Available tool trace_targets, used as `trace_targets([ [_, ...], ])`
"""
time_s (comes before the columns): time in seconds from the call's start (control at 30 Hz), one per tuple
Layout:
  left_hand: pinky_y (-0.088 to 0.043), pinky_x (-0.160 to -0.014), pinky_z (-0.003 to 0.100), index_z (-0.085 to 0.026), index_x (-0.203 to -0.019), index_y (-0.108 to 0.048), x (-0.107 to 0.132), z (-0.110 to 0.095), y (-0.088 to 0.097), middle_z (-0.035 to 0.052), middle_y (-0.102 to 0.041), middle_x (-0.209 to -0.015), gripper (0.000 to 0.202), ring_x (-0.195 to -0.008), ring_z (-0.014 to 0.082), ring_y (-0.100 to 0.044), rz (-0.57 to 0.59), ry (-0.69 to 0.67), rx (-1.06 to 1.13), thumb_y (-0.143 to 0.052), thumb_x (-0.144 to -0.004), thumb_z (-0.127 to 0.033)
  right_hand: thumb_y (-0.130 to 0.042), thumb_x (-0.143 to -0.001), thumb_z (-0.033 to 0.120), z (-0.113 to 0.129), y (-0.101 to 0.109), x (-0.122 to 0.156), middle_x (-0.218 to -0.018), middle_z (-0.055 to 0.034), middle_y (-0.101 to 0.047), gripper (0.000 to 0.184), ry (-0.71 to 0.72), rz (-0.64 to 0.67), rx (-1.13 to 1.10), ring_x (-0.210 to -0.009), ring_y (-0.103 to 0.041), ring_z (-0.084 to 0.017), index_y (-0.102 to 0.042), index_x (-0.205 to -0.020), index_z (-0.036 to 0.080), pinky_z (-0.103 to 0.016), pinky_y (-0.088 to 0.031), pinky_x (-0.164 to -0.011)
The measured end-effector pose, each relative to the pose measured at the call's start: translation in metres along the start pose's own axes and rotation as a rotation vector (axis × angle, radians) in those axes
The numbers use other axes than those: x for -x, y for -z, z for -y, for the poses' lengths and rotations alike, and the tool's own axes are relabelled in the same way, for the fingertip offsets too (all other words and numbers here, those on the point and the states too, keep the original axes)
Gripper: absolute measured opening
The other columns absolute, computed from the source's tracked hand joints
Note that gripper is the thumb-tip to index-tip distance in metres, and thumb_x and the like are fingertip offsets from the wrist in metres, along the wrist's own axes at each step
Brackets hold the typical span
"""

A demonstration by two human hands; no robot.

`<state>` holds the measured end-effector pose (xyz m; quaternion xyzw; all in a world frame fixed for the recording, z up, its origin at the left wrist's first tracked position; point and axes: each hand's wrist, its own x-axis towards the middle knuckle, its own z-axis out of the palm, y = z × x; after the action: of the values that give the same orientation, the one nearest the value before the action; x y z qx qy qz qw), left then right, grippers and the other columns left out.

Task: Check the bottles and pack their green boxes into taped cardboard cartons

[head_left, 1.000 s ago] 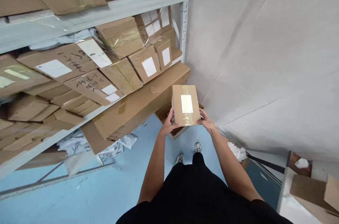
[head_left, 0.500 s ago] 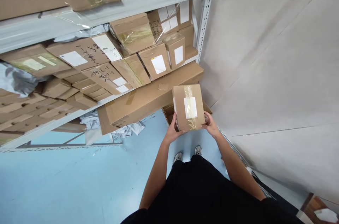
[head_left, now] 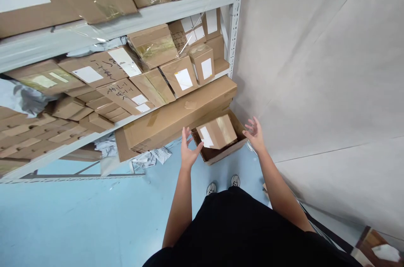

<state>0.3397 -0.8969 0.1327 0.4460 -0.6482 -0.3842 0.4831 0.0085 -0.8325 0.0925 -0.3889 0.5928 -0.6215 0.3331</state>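
A taped cardboard box (head_left: 217,130) with a white label lies tilted inside a larger open carton (head_left: 221,155) in front of my feet. My left hand (head_left: 189,149) is open beside the carton's left side, thumb and fingers spread, holding nothing. On the other side, my right hand (head_left: 255,134) is open too, fingers apart, near the carton's right corner. Whether either hand touches the carton's edge I cannot tell. Behind the carton runs a long cardboard box (head_left: 176,113) at the foot of the shelving.
Metal shelving (head_left: 186,8) on the left is stacked with cardboard boxes, several labelled or handwritten. A grey wall (head_left: 325,69) rises on the right. Crumpled plastic packets (head_left: 154,155) lie on the blue floor (head_left: 94,216) by the long box. My shoes (head_left: 235,180) stand near the carton.
Both hands have let go of the taped box and moved apart. It now lies in the open carton, turned so its label faces left.
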Motion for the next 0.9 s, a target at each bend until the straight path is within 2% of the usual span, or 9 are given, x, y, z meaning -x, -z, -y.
trace_targets([
  [0.1,-0.050,-0.110,0.049,-0.038,-0.166,-0.021,-0.008,-0.002,0.006,0.0143,-0.041,-0.164,0.102,-0.144,0.0322,-0.050,-0.021,-0.019,-0.003,-0.081,-0.084,-0.048,-0.078,-0.083,0.048,0.023,-0.004,0.000,-0.158,-0.0104,-0.046,0.092,0.062,-0.003,0.014,-0.133,-0.058,-0.028,-0.030,-0.160,0.043,-0.050,-0.055,-0.105],
  [0.2,-0.052,-0.108,0.049,-0.036,-0.164,-0.027,-0.014,-0.005,0.010,0.0146,-0.044,-0.162,0.095,-0.142,0.0323,-0.052,0.009,-0.062,0.006,-0.079,-0.086,-0.050,-0.075,-0.085,0.048,0.037,-0.018,0.008,-0.158,-0.0113,-0.046,0.087,0.098,-0.012,0.024,-0.132,-0.058,-0.029,-0.031,-0.160,0.041,-0.050,-0.056,-0.104],
  [0.33,-0.053,-0.106,0.048,-0.035,-0.162,-0.033,-0.021,-0.008,0.017,0.0138,-0.047,-0.159,0.084,-0.141,0.0321,-0.053,0.085,-0.100,0.014,-0.074,-0.090,-0.052,-0.075,-0.085,0.048,0.043,-0.036,0.031,-0.157,-0.0117,-0.048,0.085,0.101,-0.063,0.034,-0.130,-0.060,-0.029,-0.033,-0.159,0.041,-0.051,-0.057,-0.101],
  [0.5,-0.052,-0.109,0.048,-0.033,-0.158,-0.040,-0.029,-0.006,0.017,0.0124,-0.049,-0.158,0.073,-0.142,0.0310,-0.051,0.224,-0.115,0.059,-0.069,-0.094,-0.052,-0.074,-0.086,0.049,0.043,-0.045,0.073,-0.157,-0.0117,-0.049,0.084,0.072,-0.161,0.076,-0.131,-0.058,-0.030,-0.035,-0.159,0.038,-0.050,-0.057,-0.100],
  [0.67,-0.051,-0.111,0.048,-0.030,-0.155,-0.046,-0.031,-0.005,-0.008,0.0120,-0.049,-0.157,0.066,-0.141,0.0313,-0.052,0.404,-0.111,0.106,-0.066,-0.095,-0.050,-0.073,-0.087,0.049,0.044,-0.047,0.117,-0.159,-0.0118,-0.046,0.082,-0.007,-0.283,0.111,-0.133,-0.056,-0.030,-0.035,-0.159,0.037,-0.051,-0.056,-0.101],
  [0.77,-0.053,-0.109,0.048,-0.029,-0.153,-0.050,-0.025,-0.013,-0.032,0.0117,-0.052,-0.156,0.062,-0.140,0.0303,-0.053,0.503,-0.117,0.148,-0.065,-0.095,-0.047,-0.073,-0.087,0.049,0.049,-0.044,0.142,-0.159,-0.0122,-0.047,0.082,-0.035,-0.359,0.117,-0.134,-0.055,-0.031,-0.035,-0.159,0.037,-0.052,-0.054,-0.103],
  [0.9,-0.051,-0.111,0.048,-0.030,-0.150,-0.053,-0.004,-0.031,-0.067,0.0104,-0.054,-0.154,0.056,-0.139,0.0284,-0.054,0.631,-0.130,0.213,-0.064,-0.097,-0.043,-0.073,-0.088,0.048,0.060,-0.031,0.178,-0.157,-0.0124,-0.049,0.078,-0.025,-0.477,0.144,-0.135,-0.056,-0.032,-0.039,-0.157,0.035,-0.053,-0.053,-0.105],
])
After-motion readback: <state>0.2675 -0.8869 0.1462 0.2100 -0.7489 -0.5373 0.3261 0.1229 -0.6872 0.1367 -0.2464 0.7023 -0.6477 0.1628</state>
